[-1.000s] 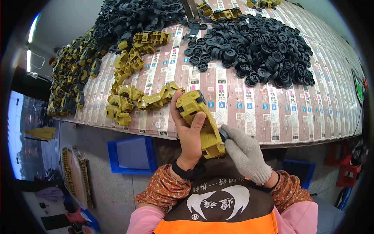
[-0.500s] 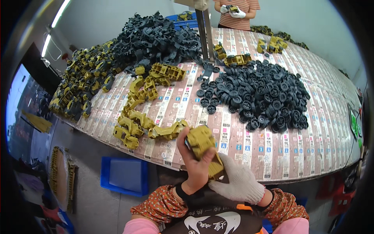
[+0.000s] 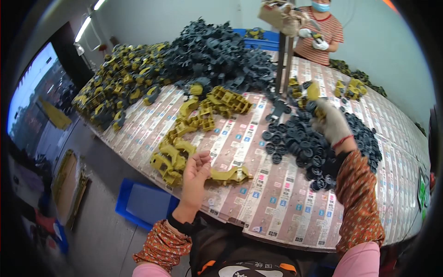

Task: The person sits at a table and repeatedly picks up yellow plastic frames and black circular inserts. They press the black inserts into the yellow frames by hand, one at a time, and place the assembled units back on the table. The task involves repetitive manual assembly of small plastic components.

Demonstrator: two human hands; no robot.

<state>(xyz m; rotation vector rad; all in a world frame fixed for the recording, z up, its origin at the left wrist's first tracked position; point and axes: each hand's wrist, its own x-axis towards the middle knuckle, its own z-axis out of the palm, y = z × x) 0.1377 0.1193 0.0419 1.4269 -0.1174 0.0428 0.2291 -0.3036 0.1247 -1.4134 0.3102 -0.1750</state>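
Observation:
My bare left hand (image 3: 196,177) is over the near table edge, fingers loosely bent and apart, holding nothing I can see. Beside it lie yellow plastic toy vehicle bodies (image 3: 166,164), and one long yellow body (image 3: 229,175) sits just right of its fingers. My right hand (image 3: 333,123), in a white knit glove, reaches out across a heap of black toy wheels (image 3: 297,141). Its fingers close on a yellow toy vehicle body (image 3: 313,91) at the far side of that heap; blur and the glove partly hide the grip.
A large pile of dark grey plastic parts (image 3: 214,57) rises at the back, next to a mound of yellow and grey pieces (image 3: 127,78). A post (image 3: 284,64) stands on the table. Across it a masked co-worker (image 3: 323,34) handles a part. A blue bin (image 3: 143,203) sits on the floor.
My hands have parted. The right has carried the yellow vehicle body forward and right over the wheels; the left has let go and moved left to the yellow bodies. The view has swung too.

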